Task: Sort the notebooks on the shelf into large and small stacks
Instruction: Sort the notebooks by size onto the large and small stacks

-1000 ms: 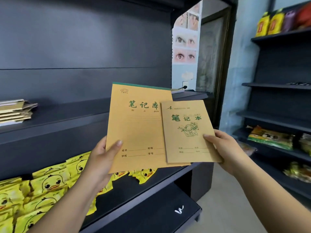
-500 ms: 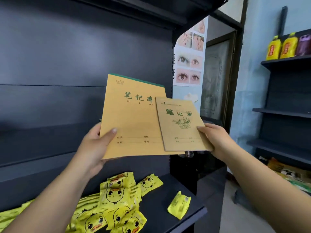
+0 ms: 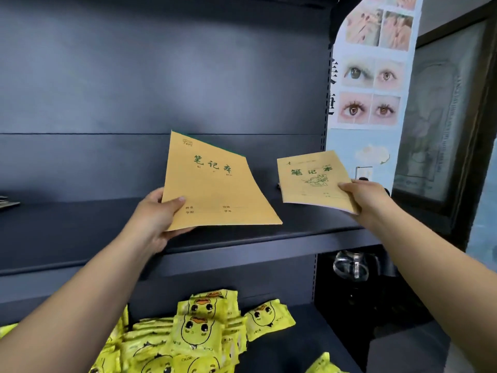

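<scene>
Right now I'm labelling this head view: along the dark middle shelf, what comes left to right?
Stack of notebooks at the far-left edge → left hand → large notebook → small notebook → right hand.

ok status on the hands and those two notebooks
Left hand grips large notebook, right hand grips small notebook. Both held apart above the dark shelf. Nothing in the way below them.
</scene>
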Motion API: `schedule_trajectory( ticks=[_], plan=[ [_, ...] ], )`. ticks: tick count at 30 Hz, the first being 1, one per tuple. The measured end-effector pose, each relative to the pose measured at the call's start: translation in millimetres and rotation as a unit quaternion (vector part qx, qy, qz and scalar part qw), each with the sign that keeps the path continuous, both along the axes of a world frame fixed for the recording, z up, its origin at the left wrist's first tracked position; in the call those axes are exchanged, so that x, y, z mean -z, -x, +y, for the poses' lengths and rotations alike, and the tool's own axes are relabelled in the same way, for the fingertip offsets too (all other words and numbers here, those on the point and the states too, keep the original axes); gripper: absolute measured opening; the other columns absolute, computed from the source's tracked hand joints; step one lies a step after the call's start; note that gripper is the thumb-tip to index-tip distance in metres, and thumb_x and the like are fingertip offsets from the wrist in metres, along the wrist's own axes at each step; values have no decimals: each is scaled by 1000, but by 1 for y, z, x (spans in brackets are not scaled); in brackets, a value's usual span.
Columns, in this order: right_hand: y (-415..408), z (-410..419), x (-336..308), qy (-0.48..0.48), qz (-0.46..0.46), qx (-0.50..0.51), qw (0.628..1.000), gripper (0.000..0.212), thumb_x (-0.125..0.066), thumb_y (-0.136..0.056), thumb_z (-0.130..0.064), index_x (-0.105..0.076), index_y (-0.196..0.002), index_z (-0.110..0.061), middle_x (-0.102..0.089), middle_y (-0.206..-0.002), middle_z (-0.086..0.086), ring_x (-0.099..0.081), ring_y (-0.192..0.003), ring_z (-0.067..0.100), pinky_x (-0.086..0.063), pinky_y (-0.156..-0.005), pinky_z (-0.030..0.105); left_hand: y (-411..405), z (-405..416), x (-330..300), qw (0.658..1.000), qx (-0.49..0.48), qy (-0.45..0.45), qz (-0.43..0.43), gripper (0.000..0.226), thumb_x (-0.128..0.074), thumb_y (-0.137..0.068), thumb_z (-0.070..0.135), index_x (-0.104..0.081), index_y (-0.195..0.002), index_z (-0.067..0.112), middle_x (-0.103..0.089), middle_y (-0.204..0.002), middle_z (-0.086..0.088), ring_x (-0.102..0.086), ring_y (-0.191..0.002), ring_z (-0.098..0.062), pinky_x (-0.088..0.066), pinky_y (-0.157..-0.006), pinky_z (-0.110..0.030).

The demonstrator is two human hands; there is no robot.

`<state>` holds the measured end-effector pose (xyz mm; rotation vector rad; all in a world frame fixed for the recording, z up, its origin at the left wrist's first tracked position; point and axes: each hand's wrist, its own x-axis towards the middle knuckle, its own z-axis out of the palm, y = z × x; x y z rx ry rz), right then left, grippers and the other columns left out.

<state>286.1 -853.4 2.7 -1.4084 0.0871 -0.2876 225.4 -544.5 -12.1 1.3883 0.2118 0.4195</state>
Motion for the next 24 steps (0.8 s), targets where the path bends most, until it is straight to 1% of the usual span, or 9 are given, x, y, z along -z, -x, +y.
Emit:
schedule_trajectory(
  ticks=[3,6,8,10,12,15,18,20,24],
  plan=[
    [-40,-16,5,15,18,-37,999,29,-47,-94,-4,-54,-122,-2,-61,-85,6,-59,-73,19,-51,-64,31,-19,-10,3,999,-40,-21,17,27,-50,-93,9,-50,-120,14,-59,-85,-2,-57,-73,-16,-50,-35,-22],
    [-72,-27,4,23,26,-72,997,29,-46,-94,-2,-54,-122,-1,-62,-88,8,-59,-71,19,-53,-54,28,-33,-22,7,995,-70,-49,45,21,-50,-93,7,-51,-113,12,-60,-85,-4,-57,-72,-17,-52,-38,-25],
    [-88,-35,1,30,29,-84,996,29,-46,-94,-1,-54,-121,-1,-62,-94,11,-59,-69,19,-51,-49,27,-45,-28,11,987,-116,-93,67,21,-52,-92,8,-53,-113,7,-63,-93,-8,-59,-75,-20,-53,-51,-31],
    [-102,-40,-3,31,31,-94,995,30,-46,-94,0,-52,-123,2,-60,-104,14,-57,-68,19,-51,-45,27,-54,-28,12,940,-197,-254,114,30,-56,-90,16,-56,-118,5,-63,-108,-12,-59,-90,-26,-46,-71,-31],
    [-113,-42,-4,21,35,-107,993,27,-45,-94,1,-53,-120,0,-58,-108,15,-56,-67,19,-51,-38,23,-59,-30,10,865,-240,-401,184,35,-56,-90,27,-57,-119,7,-62,-116,-12,-56,-105,-30,-38,-76,-30],
    [-124,-42,1,20,52,-119,991,28,-44,-94,0,-52,-122,1,-58,-106,12,-57,-68,18,-51,-45,29,-66,-29,11,803,-232,-488,251,40,-52,-90,39,-58,-115,8,-61,-118,-12,-53,-111,-31,-39,-78,-32],
    [-132,-43,10,26,72,-132,988,31,-43,-95,0,-52,-125,-1,-61,-95,9,-56,-68,17,-52,-47,28,-74,-22,14,756,-225,-539,295,49,-47,-91,46,-56,-120,8,-55,-128,-14,-46,-121,-31,-37,-95,-34],
    [-132,-44,12,33,72,-138,987,31,-42,-95,1,-53,-124,-2,-58,-81,5,-54,-66,17,-49,-36,20,-75,-19,15,726,-251,-575,281,51,-44,-90,51,-56,-124,14,-49,-132,-16,-37,-127,-32,-32,-102,-36],
    [-137,-48,17,41,74,-142,986,28,-42,-95,0,-52,-121,-9,-55,-78,2,-53,-65,15,-44,-30,16,-61,-37,25,755,-200,-616,104,64,-42,-79,68,-55,-127,28,-51,-131,-5,-33,-129,-26,-23,-106,-33]
  ],
)
